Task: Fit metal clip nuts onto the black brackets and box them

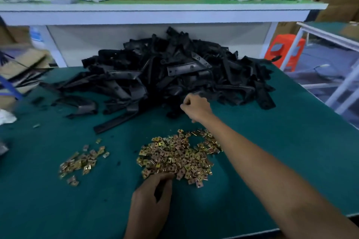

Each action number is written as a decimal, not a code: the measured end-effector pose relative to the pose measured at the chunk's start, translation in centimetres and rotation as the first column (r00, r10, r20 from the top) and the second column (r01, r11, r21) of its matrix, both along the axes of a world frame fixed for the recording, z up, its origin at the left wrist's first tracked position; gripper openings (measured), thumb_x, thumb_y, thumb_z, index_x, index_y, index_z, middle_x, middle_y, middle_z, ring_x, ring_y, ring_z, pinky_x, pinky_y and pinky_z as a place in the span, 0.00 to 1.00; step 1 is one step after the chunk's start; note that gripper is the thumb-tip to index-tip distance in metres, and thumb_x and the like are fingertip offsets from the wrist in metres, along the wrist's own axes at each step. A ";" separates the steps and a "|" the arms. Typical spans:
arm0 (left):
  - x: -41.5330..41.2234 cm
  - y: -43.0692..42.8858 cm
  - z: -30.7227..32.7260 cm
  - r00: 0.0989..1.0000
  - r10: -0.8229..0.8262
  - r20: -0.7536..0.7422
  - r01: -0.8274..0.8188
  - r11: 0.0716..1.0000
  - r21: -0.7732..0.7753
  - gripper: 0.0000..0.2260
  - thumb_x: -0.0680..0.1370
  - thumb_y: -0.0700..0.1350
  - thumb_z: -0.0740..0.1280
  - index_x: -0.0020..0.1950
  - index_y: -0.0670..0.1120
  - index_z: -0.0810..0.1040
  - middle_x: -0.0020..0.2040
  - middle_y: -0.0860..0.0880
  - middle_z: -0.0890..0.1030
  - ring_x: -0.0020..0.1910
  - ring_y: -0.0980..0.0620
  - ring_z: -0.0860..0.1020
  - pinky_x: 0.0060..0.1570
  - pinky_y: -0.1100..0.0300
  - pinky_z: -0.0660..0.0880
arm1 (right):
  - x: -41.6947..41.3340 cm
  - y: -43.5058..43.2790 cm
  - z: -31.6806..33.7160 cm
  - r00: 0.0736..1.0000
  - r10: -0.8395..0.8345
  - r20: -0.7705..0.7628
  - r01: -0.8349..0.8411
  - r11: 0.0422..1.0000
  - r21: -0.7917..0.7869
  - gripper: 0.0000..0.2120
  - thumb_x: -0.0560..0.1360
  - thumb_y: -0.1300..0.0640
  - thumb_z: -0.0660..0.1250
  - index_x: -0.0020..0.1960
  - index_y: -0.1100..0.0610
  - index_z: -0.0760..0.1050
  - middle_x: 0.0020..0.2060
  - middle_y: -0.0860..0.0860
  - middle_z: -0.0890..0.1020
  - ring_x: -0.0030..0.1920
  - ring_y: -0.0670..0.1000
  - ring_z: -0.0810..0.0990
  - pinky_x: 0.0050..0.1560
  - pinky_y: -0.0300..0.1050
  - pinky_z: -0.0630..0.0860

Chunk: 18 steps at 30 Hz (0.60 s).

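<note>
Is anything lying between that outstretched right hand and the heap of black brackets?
Nothing visible. The right hand is at the near edge of the black brackets; the clip nuts lie behind it, nearer the person.

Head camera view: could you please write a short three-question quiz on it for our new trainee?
1. True or false: the left hand is at the near edge of the larger heap of clip nuts.
2. How many heaps of clip nuts lie on the green mat: A one, B two, C four?
3. Which pile does the right hand reach?

Key: 1 true; 2 B; 3 the black brackets.
</note>
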State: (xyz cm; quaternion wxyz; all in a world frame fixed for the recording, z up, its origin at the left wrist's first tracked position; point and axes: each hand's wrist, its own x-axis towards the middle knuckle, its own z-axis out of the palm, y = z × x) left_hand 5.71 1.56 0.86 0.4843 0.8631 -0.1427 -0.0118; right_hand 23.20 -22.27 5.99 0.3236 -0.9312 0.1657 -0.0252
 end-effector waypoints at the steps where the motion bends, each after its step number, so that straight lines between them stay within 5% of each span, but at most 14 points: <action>1: 0.2 0.0 -0.1 1.000 0.005 -0.003 -0.005 1.000 -0.008 0.14 0.79 0.44 0.71 0.47 0.67 0.79 0.48 0.73 0.80 0.47 0.69 0.79 0.42 0.75 0.73 | 0.5 0.4 0.1 1.000 0.007 0.008 -0.007 1.000 0.016 0.08 0.82 0.49 0.64 0.58 0.51 0.72 0.43 0.51 0.79 0.31 0.52 0.84 0.30 0.45 0.81; 4: 0.5 0.0 0.0 1.000 0.002 -0.020 -0.003 0.999 -0.054 0.12 0.79 0.45 0.70 0.47 0.65 0.80 0.46 0.69 0.81 0.45 0.66 0.80 0.40 0.72 0.74 | 1.7 0.6 0.8 0.997 -0.062 -0.055 0.069 0.990 0.122 0.20 0.83 0.44 0.60 0.72 0.47 0.62 0.47 0.55 0.82 0.35 0.54 0.84 0.27 0.43 0.80; 10: 0.3 0.4 -0.6 0.997 0.022 -0.074 -0.030 0.992 -0.118 0.09 0.80 0.43 0.69 0.51 0.58 0.82 0.41 0.61 0.82 0.34 0.61 0.77 0.32 0.69 0.69 | 1.6 0.5 2.2 0.983 -0.092 -0.161 0.092 0.996 -0.004 0.31 0.79 0.30 0.57 0.72 0.50 0.64 0.50 0.55 0.84 0.29 0.51 0.85 0.26 0.38 0.75; 15: 0.6 0.5 -0.6 1.000 0.002 -0.017 -0.003 0.997 -0.071 0.07 0.81 0.46 0.69 0.57 0.55 0.82 0.47 0.62 0.82 0.47 0.65 0.79 0.41 0.71 0.74 | -2.5 -1.6 2.5 0.994 -0.103 -0.024 0.101 0.993 -0.065 0.20 0.79 0.32 0.57 0.58 0.47 0.69 0.40 0.50 0.83 0.27 0.50 0.84 0.40 0.45 0.76; 18: 1.2 -0.1 -0.6 0.995 0.008 0.097 -0.008 1.000 -0.001 0.07 0.81 0.47 0.68 0.58 0.53 0.82 0.50 0.61 0.81 0.50 0.62 0.76 0.46 0.68 0.72 | -5.0 -3.3 2.9 0.990 -0.058 0.129 0.084 0.975 -0.205 0.09 0.84 0.44 0.57 0.55 0.48 0.69 0.37 0.50 0.81 0.38 0.58 0.82 0.52 0.54 0.75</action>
